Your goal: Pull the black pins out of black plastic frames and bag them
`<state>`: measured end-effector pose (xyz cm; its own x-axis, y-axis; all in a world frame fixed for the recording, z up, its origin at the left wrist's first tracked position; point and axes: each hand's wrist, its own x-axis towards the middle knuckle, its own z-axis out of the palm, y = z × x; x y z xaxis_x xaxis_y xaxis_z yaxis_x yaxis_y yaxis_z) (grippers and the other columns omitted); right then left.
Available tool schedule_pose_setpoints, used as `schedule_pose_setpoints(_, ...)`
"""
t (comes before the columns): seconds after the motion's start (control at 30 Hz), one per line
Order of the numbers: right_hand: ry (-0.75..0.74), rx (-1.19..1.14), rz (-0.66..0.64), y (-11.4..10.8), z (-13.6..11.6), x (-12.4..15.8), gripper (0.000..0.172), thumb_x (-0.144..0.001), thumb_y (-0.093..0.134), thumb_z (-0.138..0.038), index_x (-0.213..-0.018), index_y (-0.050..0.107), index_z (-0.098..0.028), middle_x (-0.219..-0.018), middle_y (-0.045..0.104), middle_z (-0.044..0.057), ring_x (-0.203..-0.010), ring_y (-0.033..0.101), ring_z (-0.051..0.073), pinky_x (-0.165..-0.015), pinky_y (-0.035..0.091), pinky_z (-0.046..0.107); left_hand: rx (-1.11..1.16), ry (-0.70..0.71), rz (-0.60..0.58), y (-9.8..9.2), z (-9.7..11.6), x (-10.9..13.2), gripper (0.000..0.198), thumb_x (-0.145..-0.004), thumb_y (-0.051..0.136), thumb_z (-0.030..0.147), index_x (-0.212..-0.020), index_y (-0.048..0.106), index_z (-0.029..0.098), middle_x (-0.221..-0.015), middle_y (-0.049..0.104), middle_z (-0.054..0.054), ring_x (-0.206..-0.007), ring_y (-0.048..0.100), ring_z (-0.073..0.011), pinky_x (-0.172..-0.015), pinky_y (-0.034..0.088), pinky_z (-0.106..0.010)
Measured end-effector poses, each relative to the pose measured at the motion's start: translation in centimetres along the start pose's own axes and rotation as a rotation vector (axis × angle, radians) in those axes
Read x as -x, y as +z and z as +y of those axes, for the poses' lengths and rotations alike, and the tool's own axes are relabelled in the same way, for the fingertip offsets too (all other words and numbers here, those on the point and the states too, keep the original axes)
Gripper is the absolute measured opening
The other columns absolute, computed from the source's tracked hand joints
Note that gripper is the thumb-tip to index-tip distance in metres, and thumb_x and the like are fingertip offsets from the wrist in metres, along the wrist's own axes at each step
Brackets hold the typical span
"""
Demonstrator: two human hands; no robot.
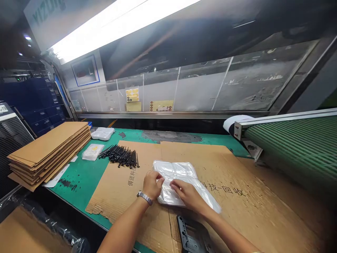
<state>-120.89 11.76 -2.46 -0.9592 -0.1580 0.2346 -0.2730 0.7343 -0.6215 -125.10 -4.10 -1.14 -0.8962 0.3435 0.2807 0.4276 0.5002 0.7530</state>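
Observation:
A flat stack of clear plastic bags (181,169) lies on the cardboard sheet in front of me. At its left side, my left hand (152,185) is closed, thumb and fingertips pinching the plastic. My right hand (187,193) rests over the stack's near part, with thumb and fingers closed on the plastic too. Both sets of fingertips are close together, and the exact fold between them is hard to see. Below my right forearm sits a black plastic frame-shaped part (193,234), partly covered by the arm. Beyond my left hand, thin black pin-like parts (121,155) lie in a loose pile.
Flattened cardboard (223,168) covers much of the green table (85,173). Stacked cardboard sheets (50,140) stand at the left, beside two packs of clear bags (92,152). A green conveyor belt (295,140) slopes in from the right. A bright lamp (118,24) hangs overhead.

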Motion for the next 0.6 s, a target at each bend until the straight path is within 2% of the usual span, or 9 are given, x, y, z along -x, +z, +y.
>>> schedule_pose_setpoints(0.1, 0.058, -0.038, 0.006, 0.0, 1.1, -0.5, 0.030, -0.090, 0.053, -0.037, -0.068, 0.051, -0.016, -0.063, 0.050, -0.003, -0.061, 0.051, 0.013, -0.062, 0.042, 0.029, 0.016, 0.011, 0.038, 0.2, 0.1, 0.3, 0.008, -0.077, 0.051, 0.014, -0.076, 0.057, 0.018, -0.082, 0.062, -0.005, -0.083, 0.054, -0.0183, -0.079, 0.042, -0.032)
schedule_pose_setpoints(0.23, 0.076, -0.141, 0.020, 0.0, 1.8, -1.0, 0.038, -0.087, 0.054, -0.045, -0.063, 0.047, -0.017, -0.059, 0.045, -0.005, -0.055, 0.047, 0.012, -0.056, 0.039, 0.026, 0.021, 0.044, 0.059, 0.0, 0.2, 1.2, 0.017, -0.077, 0.049, 0.012, -0.090, 0.059, 0.017, -0.092, 0.061, -0.007, -0.090, 0.053, -0.0192, -0.082, 0.042, -0.032)
schedule_pose_setpoints(0.4, 0.033, -0.287, 0.017, 0.1, 1.4, -1.1, 0.042, -0.085, 0.053, -0.053, -0.063, 0.046, -0.017, -0.060, 0.044, -0.005, -0.055, 0.045, 0.012, -0.055, 0.038, 0.026, -0.021, 0.118, 0.018, 0.1, 0.2, 1.8, 0.041, -0.077, 0.055, 0.018, -0.118, 0.053, 0.021, -0.107, 0.058, -0.007, -0.102, 0.049, -0.0212, -0.090, 0.041, -0.034)
schedule_pose_setpoints(0.47, 0.041, -0.326, 0.019, 0.2, 1.3, -1.1, 0.043, -0.082, 0.056, -0.054, -0.062, 0.046, -0.017, -0.059, 0.043, -0.005, -0.054, 0.045, 0.012, -0.054, 0.038, 0.026, -0.057, 0.122, 0.006, 0.4, 0.2, 1.7, 0.030, -0.078, 0.054, 0.020, -0.108, 0.060, 0.019, -0.100, 0.061, -0.008, -0.098, 0.051, -0.0216, -0.088, 0.042, -0.034)
schedule_pose_setpoints(0.53, 0.070, -0.368, 0.037, 0.1, 1.4, -1.1, 0.043, -0.083, 0.055, -0.054, -0.062, 0.046, -0.017, -0.058, 0.043, -0.005, -0.053, 0.045, 0.011, -0.054, 0.038, 0.025, -0.103, 0.117, 0.001, 0.6, 0.1, 1.7, 0.018, -0.080, 0.050, 0.018, -0.089, 0.065, 0.017, -0.088, 0.063, -0.009, -0.091, 0.052, -0.0221, -0.083, 0.042, -0.035)
schedule_pose_setpoints(0.6, 0.109, -0.414, 0.071, 0.0, 1.7, -1.0, 0.044, -0.086, 0.050, -0.055, -0.064, 0.047, -0.017, -0.059, 0.046, -0.005, -0.053, 0.047, 0.012, -0.054, 0.040, 0.026, -0.152, 0.137, -0.015, 0.6, 0.0, 1.9, 0.016, -0.080, 0.049, 0.017, -0.079, 0.065, 0.016, -0.088, 0.064, -0.009, -0.091, 0.052, -0.0221, -0.082, 0.042, -0.036)
